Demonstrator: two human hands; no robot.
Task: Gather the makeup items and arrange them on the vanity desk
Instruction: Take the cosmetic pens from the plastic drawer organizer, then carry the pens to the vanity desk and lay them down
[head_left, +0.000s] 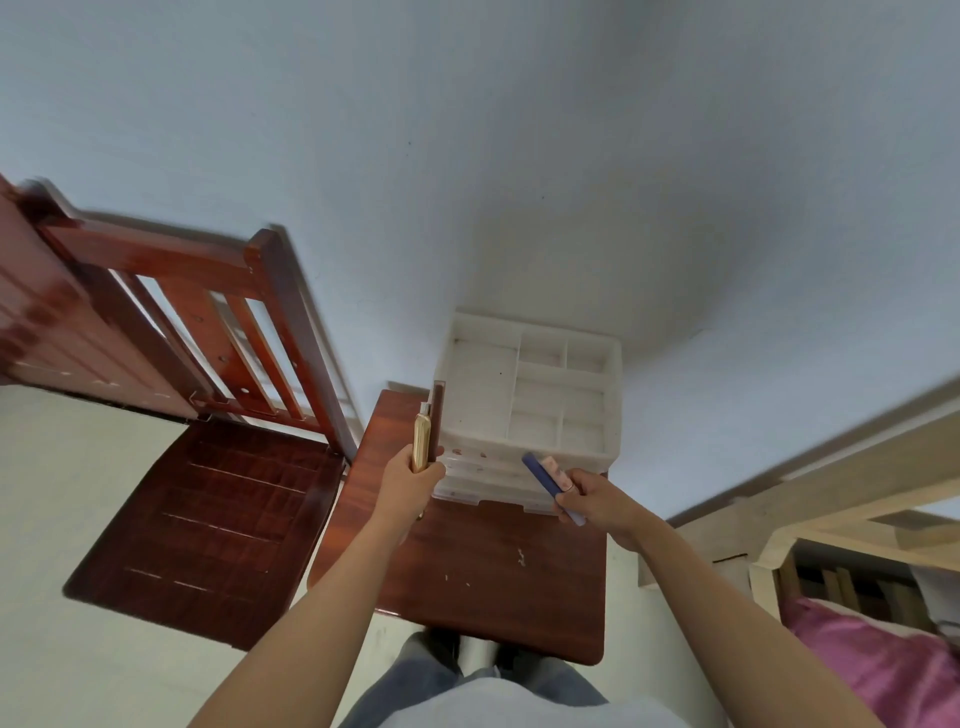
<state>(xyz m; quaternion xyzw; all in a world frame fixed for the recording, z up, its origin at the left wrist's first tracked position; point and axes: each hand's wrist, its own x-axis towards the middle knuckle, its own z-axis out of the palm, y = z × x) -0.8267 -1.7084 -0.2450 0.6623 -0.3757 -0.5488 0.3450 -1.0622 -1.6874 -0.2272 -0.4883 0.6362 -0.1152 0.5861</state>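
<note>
A: What's unclear at nine o'clock?
B: The chair (208, 364). Its back is smeared with blur, and the left edge cuts it off.
A: And the tubes?
B: The left hand (410, 478) covers the lower ends of the gold tube (422, 441) and brown stick (437, 415). The right hand (597, 501) hides the blue tube's (540, 470) middle and the pink tube's (558, 473) base. Labels are too small to read.
A: The organizer (483, 395)?
B: Both hands partly hide the drawer fronts, and I can't tell the contents.
A: Four o'clock?
B: Pink cloth (872, 665), cut by the right edge.

Wooden chair (208, 519), pink bedding (872, 670)
</note>
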